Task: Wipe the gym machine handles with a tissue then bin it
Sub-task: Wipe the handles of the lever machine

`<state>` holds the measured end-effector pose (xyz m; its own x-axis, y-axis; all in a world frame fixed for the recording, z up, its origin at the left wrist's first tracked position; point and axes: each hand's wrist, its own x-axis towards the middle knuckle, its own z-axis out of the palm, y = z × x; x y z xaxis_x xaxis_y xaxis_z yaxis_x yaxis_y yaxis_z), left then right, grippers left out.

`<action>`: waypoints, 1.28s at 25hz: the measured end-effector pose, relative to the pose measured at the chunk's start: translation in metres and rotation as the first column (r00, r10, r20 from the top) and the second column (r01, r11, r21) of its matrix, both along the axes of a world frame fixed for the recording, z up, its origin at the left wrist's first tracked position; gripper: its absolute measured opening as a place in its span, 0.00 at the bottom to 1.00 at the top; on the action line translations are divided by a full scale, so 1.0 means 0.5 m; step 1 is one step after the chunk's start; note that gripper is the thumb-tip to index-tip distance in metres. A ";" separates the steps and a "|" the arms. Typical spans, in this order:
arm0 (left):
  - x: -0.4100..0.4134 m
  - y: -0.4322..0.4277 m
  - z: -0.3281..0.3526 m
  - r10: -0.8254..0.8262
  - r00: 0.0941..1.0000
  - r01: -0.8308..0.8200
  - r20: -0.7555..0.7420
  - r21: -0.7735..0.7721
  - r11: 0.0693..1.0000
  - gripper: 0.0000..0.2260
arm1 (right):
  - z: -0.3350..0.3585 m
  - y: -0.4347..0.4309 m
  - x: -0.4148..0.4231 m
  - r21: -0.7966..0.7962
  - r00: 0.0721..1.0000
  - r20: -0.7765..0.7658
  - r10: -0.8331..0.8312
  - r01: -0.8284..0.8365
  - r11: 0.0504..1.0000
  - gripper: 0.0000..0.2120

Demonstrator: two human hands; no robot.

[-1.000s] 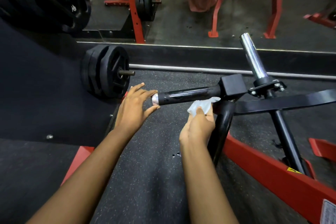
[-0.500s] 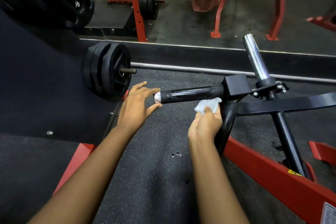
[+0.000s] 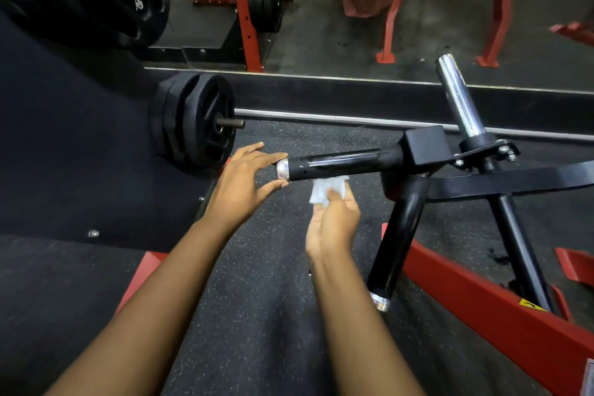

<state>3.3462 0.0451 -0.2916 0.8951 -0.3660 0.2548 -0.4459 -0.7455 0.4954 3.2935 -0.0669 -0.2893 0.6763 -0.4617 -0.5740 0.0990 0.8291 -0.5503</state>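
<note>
The red frame (image 3: 482,309) runs low across the right; a stack of black weight plates (image 3: 196,120) stands at the left; the black handle (image 3: 340,164) lies level between them, glossy and streaked, with a silver cap at its free end. The left hand (image 3: 241,190) pinches that cap, forefinger above and thumb below, the other fingers straight and spread. The right hand (image 3: 332,222), palm up, clamps the tissue (image 3: 328,190) under its thumb; the tissue is white, crumpled, and touches the handle's underside. The frame's yellow sticker (image 3: 528,304) is too small to read.
</note>
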 end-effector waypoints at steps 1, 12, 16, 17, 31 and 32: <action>0.001 0.000 -0.001 0.000 1.000 0.000 0.003 -0.001 1.000 0.22 | 0.006 -0.005 0.004 -0.004 1.000 -0.008 -0.001 0.001 1.000 0.18; -0.005 -0.002 0.001 0.019 1.000 -0.019 -0.010 -0.016 1.000 0.22 | 0.016 -0.086 -0.059 -0.915 0.970 -0.081 -0.231 0.020 0.404 0.25; -0.005 -0.001 0.003 0.012 1.000 -0.012 -0.007 -0.010 1.000 0.22 | -0.041 -0.103 -0.014 -0.986 0.989 -0.095 -0.116 -0.110 -0.129 0.33; -0.005 -0.001 0.002 0.013 1.000 -0.013 -0.006 -0.008 1.000 0.22 | -0.050 -0.091 -0.009 -0.975 0.987 -0.126 -0.104 -0.143 -0.173 0.34; -0.002 -0.002 -0.005 0.015 1.000 -0.015 0.003 0.008 1.000 0.22 | 0.006 -0.144 -0.014 -0.817 0.915 -0.401 0.052 -0.331 -0.473 0.33; -0.002 -0.002 -0.005 0.019 1.000 -0.019 0.002 0.007 1.000 0.22 | 0.010 -0.141 -0.012 -0.780 0.891 -0.449 0.066 -0.355 -0.515 0.30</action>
<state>3.3451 0.0443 -0.2942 0.9014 -0.3504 0.2541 -0.4324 -0.7574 0.4893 3.2877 -0.1376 -0.2844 0.9290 -0.2082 0.3060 -0.0509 -0.8907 -0.4518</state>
